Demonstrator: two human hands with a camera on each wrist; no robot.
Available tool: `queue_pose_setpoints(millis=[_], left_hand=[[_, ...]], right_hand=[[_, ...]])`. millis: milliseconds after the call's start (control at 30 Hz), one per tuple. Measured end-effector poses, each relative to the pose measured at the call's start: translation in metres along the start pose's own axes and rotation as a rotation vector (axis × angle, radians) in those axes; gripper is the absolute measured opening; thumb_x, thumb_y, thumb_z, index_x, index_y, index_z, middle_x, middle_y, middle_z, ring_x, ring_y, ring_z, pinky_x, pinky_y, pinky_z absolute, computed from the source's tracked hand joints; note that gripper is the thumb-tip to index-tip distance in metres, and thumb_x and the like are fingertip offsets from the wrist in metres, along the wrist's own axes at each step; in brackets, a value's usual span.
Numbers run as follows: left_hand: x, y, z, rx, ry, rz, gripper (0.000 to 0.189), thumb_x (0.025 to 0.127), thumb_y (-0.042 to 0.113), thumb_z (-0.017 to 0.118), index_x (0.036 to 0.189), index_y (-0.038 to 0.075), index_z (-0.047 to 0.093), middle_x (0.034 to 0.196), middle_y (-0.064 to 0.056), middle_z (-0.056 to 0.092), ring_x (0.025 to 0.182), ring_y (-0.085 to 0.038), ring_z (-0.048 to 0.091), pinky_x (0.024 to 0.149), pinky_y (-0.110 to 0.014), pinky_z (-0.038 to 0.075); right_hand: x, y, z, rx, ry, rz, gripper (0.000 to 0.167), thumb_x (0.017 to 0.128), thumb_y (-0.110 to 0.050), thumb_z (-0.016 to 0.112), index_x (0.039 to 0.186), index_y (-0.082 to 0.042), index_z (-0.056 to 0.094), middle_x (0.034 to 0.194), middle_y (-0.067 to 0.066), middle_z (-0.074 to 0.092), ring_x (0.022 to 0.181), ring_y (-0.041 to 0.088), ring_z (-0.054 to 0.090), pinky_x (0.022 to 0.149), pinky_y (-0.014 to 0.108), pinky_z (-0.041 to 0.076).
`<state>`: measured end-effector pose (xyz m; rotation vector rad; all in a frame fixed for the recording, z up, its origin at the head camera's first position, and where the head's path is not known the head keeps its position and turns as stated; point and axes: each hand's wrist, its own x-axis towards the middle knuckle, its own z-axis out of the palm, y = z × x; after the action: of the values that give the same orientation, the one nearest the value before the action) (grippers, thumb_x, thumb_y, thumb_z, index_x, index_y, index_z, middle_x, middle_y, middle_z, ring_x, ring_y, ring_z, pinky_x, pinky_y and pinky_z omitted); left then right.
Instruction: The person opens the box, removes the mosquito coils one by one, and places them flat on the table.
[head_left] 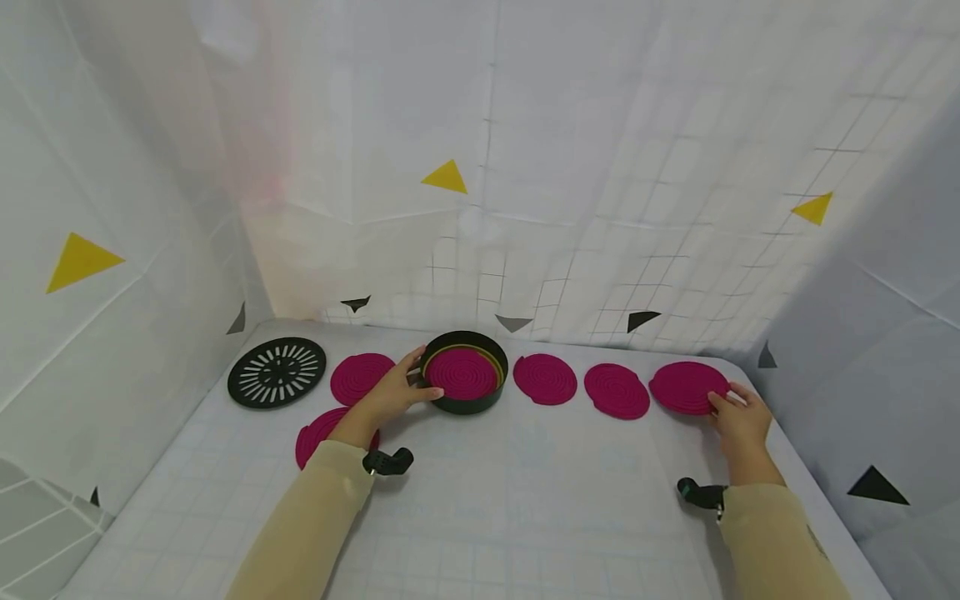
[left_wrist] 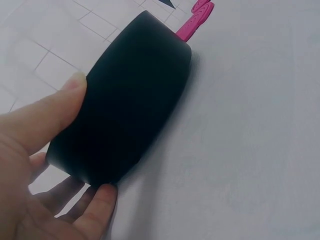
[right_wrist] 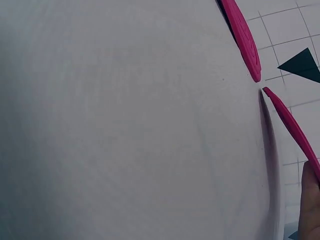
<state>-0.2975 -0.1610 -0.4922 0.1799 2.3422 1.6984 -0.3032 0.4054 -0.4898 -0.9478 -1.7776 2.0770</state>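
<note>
My left hand (head_left: 392, 397) holds the left side of a round black holder (head_left: 468, 406), thumb and fingers spread along its wall. Inside that holder lies a magenta coaster (head_left: 462, 373) with concentric rings, ringed by a thin yellowish edge. In the left wrist view the holder's dark outer wall (left_wrist: 130, 95) fills the middle. At the far right my right hand (head_left: 741, 423) pinches the edge of another magenta coaster (head_left: 684, 387). The right wrist view shows this coaster (right_wrist: 292, 125) edge-on and raised off the table, above its shadow.
Two more magenta coasters (head_left: 545, 379) (head_left: 617, 392) lie between the holder and my right hand. On the left are another coaster (head_left: 360, 377) and one (head_left: 315, 435) partly under my left forearm. A black slotted disc (head_left: 277, 372) lies at the back left. White sheets (head_left: 570, 133) enclose the table.
</note>
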Motion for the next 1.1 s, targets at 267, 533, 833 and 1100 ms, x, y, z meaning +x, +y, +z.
queue_pose_setpoints(millis=[267, 533, 833, 1100], left_hand=[[0.000, 0.001, 0.000, 0.012, 0.002, -0.007, 0.102, 0.084, 0.031, 0.084, 0.161, 0.021, 0.018, 0.163, -0.013, 0.025, 0.149, -0.034, 0.025, 0.111, -0.055, 0.036], [0.002, -0.001, 0.000, 0.012, 0.001, -0.015, 0.102, 0.083, 0.032, 0.084, 0.161, 0.021, 0.019, 0.163, -0.014, 0.025, 0.149, -0.034, 0.026, 0.112, -0.055, 0.036], [0.001, 0.001, 0.000, 0.003, 0.002, -0.015, 0.101, 0.085, 0.027, 0.083, 0.161, 0.020, 0.017, 0.164, -0.015, 0.023, 0.149, -0.035, 0.024, 0.112, -0.057, 0.034], [-0.014, 0.026, 0.000, -0.004, -0.020, -0.036, 0.098, 0.087, 0.017, 0.080, 0.161, 0.011, 0.015, 0.163, -0.020, 0.021, 0.149, -0.039, 0.023, 0.111, -0.058, 0.034]], right_hand=[[0.008, 0.002, -0.004, 0.001, -0.013, 0.057, 0.068, 0.092, -0.001, 0.068, 0.153, -0.019, 0.041, 0.099, -0.004, 0.055, 0.072, 0.000, 0.065, 0.063, 0.021, 0.058], [0.015, 0.003, -0.018, -0.150, -0.093, 0.055, 0.069, 0.094, -0.002, 0.067, 0.155, -0.015, 0.036, 0.091, -0.008, 0.055, 0.069, 0.002, 0.064, 0.066, 0.022, 0.058], [0.019, 0.003, -0.031, -0.160, -0.170, 0.061, 0.067, 0.095, 0.004, 0.062, 0.154, -0.010, 0.034, 0.084, -0.011, 0.058, 0.071, 0.004, 0.066, 0.068, 0.023, 0.059], [0.022, 0.001, -0.037, -0.230, -0.236, 0.032, 0.067, 0.096, 0.008, 0.059, 0.155, 0.002, 0.028, 0.093, -0.007, 0.056, 0.073, 0.002, 0.065, 0.073, 0.024, 0.059]])
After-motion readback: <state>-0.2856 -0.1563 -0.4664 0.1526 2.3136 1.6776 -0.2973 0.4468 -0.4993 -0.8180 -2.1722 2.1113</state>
